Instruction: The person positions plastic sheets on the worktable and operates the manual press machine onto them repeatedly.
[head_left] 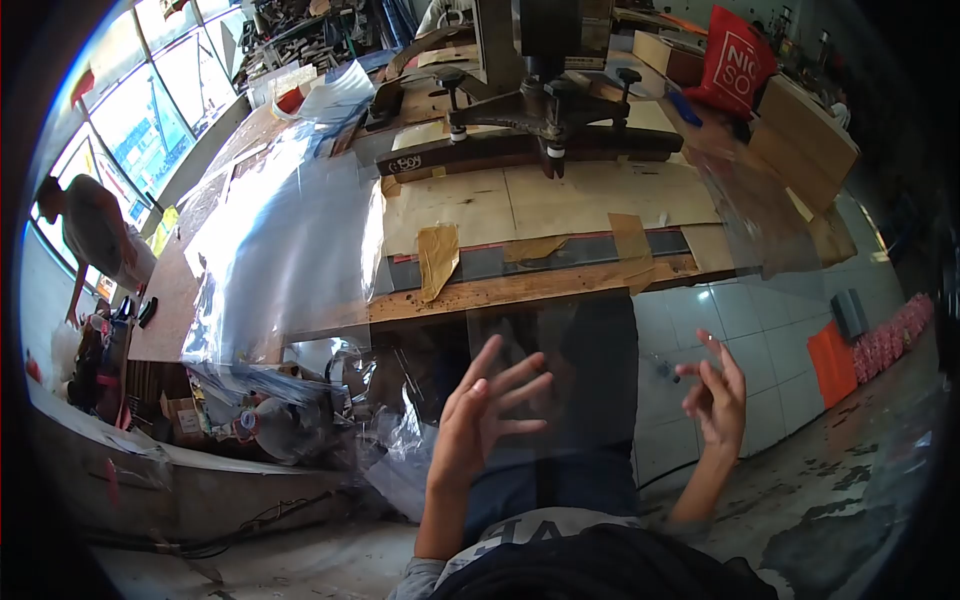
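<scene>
Grey sleeve (422,573) below it, the left hand (495,400) is open, fingers spread, while the right hand (715,395), well apart, has its fingers half curled (I cannot tell whether they pinch anything). Beyond them, clear plastic sheets (290,240) lie over the left part of the wooden bench (540,287), beside a pale board (560,197) with brown tape (438,262). Farther off stands a dark metal press (548,115), with a red bag (730,65) to its right.

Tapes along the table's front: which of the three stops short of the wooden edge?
The middle tape, lying sideways on the dark strip; the left tape and the right tape both run down onto the wooden edge.
</scene>
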